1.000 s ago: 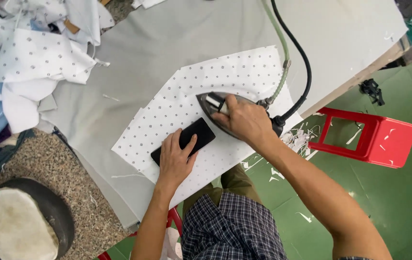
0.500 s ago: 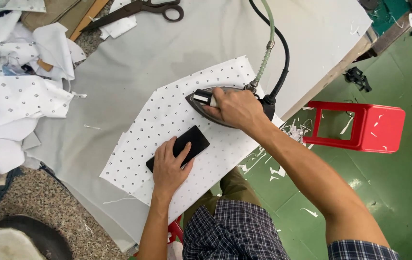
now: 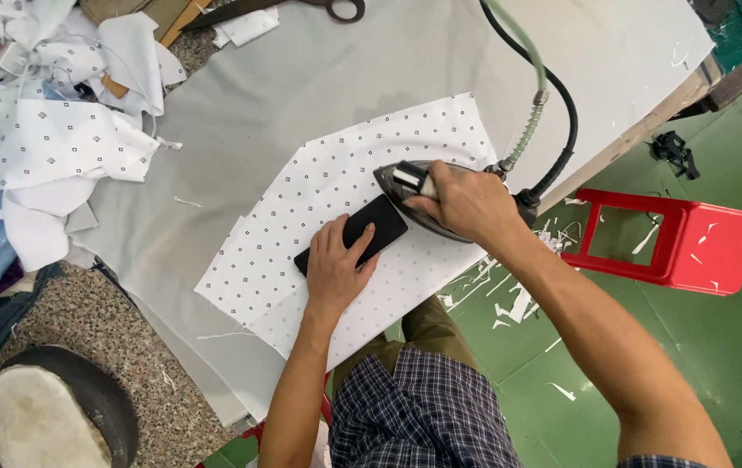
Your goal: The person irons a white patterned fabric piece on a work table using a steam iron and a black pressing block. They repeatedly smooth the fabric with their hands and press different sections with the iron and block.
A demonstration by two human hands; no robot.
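Left hand [image 3: 334,270] presses flat, fingers spread, on a black rectangular pad [image 3: 355,232]; right hand [image 3: 466,204] fist-grips the heavy-looking dark steam iron [image 3: 414,192] by its handle over thin, floppy white dotted fabric [image 3: 302,221].

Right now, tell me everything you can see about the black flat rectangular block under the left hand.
The black flat rectangular block looks smooth, matte and rigid, with rounded corners. It lies flat and diagonal on the white dotted fabric piece, spread on the grey padded table. The left hand presses on its lower half, fingers spread over it. Its upper end sits right by the tip of the dark steam iron, gripped by the right hand.
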